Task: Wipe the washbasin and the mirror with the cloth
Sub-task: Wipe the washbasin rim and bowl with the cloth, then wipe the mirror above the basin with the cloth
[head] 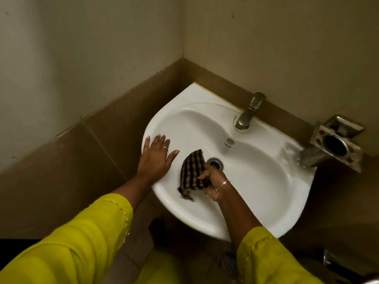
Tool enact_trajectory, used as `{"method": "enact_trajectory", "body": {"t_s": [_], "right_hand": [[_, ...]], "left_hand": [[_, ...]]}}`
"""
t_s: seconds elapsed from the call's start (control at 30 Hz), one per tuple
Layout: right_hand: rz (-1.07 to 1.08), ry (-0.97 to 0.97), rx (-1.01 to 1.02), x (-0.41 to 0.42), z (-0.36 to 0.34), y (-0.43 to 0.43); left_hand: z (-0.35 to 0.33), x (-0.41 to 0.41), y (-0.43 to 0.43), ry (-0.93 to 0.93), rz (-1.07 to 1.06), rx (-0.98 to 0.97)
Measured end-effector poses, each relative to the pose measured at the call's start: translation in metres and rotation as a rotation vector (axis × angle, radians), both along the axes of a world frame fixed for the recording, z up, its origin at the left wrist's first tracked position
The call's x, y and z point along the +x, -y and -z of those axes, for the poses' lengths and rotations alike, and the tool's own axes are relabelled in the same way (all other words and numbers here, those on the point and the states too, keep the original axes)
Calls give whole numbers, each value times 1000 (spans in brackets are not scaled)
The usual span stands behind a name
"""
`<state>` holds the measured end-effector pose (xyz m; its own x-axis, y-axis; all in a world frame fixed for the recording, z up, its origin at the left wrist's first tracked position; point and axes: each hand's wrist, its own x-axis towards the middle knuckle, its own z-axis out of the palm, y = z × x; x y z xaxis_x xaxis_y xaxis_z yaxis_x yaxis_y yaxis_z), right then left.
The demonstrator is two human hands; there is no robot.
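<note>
Two pale walls (82, 48) meet in a corner, with one band of brown tiles (92, 152) running along their lower part. Fixed in that corner is one white washbasin (262, 187), seen from above. Two arms in yellow sleeves (82, 242) reach toward it.

One metal holder (336, 144) with a round dark opening juts from the wall just beside the basin's right end. One metal tap (248, 113) stands on the back ledge.

The left hand (155, 158) lies flat on the basin's left rim, fingers straight and spread wide, holding nothing. The right hand (213, 181) is down inside the bowl, its fingers curled round one dark checked cloth (191, 173). The cloth lies against the bowl's left slope, just beside the drain (215, 163), with a loose corner trailing toward the front rim.

One round floor drain (228, 263) shows below the basin. One small overflow cap (230, 141) sits under the tap. A chain bracelet (222, 184) circles the right wrist, and one ring (165, 148) is on a left finger.
</note>
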<state>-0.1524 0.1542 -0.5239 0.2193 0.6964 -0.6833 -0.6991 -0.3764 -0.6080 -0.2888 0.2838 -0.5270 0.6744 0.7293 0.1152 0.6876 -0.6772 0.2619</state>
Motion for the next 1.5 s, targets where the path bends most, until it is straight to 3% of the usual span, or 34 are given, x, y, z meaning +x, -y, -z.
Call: {"method": "enact_trajectory", "body": {"t_s": [0.07, 0.2, 0.53, 0.77, 1.1, 1.3, 1.5], "right_hand": [[128, -157, 132, -7, -9, -7], [258, -250, 367, -13, -37, -30], [369, -254, 720, -9, -175, -94], [355, -118, 907, 4, -290, -108], [379, 152, 1200, 41, -437, -67], [567, 346, 1297, 70, -504, -34], [887, 728, 1384, 94, -582, -15]], "left_hand": [[-9, 0, 0, 109, -27, -47], [-49, 12, -8, 307, 55, -40], [-204, 53, -30, 589, 247, 225], [-316, 65, -37, 679, 307, 474], [-456, 95, -18, 819, 440, 741], [-503, 121, -24, 894, 494, 887], [-545, 161, -50, 989, 562, 953]]}}
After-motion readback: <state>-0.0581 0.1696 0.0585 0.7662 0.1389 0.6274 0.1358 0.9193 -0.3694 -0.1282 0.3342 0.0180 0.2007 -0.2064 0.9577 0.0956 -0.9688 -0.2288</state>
